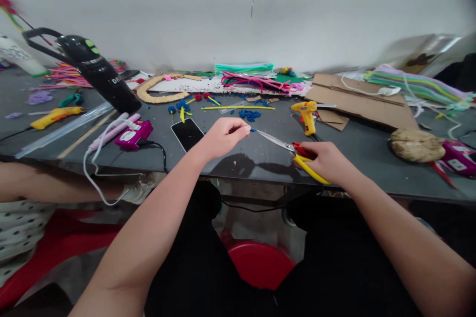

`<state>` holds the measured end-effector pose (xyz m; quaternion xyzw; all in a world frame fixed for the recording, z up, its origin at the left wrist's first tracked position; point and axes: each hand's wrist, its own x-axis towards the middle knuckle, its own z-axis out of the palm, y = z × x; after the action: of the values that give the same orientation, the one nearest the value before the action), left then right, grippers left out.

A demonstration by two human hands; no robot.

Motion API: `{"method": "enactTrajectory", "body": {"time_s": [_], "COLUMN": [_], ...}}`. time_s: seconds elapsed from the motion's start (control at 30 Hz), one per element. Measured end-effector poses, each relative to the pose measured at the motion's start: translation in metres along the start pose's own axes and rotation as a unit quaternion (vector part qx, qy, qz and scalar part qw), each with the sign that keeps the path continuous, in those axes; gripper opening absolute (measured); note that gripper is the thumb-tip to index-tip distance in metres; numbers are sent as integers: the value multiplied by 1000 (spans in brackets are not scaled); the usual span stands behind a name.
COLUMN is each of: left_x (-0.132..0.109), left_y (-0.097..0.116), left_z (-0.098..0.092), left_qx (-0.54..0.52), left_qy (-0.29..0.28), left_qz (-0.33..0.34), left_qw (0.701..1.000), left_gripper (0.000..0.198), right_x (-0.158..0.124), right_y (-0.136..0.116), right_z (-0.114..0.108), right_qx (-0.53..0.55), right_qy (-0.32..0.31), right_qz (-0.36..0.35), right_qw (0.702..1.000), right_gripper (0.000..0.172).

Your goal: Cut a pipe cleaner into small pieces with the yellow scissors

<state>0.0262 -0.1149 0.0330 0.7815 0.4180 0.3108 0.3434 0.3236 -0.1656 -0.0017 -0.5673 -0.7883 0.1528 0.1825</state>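
Observation:
My left hand [229, 134] is closed in a pinch on a small piece of blue pipe cleaner [253, 130], whose end sticks out past the fingertips. From the right, the blade tips of the scissors [275, 141] reach close to that blue end. My right hand [323, 158] grips the scissors by their red and yellow handles. Beyond the hands lie a heap of blue snippets [250, 115] and a yellow-green pipe cleaner [238, 107]. A phone [187, 133] lies on the table, partly behind my left forearm.
A yellow glue gun [308, 116] and cardboard [357, 101] lie to the right. Bundled pipe cleaners [256, 81] are along the wall. On the left stand a black bottle [100, 77] and a purple boxy device [134, 134] with cables. Another person's arm [55, 182] is at the left edge.

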Motion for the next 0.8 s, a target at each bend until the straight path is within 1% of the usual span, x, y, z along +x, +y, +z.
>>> {"method": "enactTrajectory", "body": {"time_s": [0.43, 0.8], "left_x": [0, 0], "left_y": [0, 0], "left_z": [0, 0], "left_qx": [5, 9], "left_qy": [2, 0], "left_qz": [8, 5], "left_qw": [1000, 1000], "left_gripper": [29, 29], "right_x": [0, 0], "right_y": [-1, -1], "right_z": [0, 0], "right_qx": [-4, -2], "right_qy": [6, -5], "right_qz": [-2, 4], "right_qw": [1000, 1000], "right_gripper": [23, 24]}}
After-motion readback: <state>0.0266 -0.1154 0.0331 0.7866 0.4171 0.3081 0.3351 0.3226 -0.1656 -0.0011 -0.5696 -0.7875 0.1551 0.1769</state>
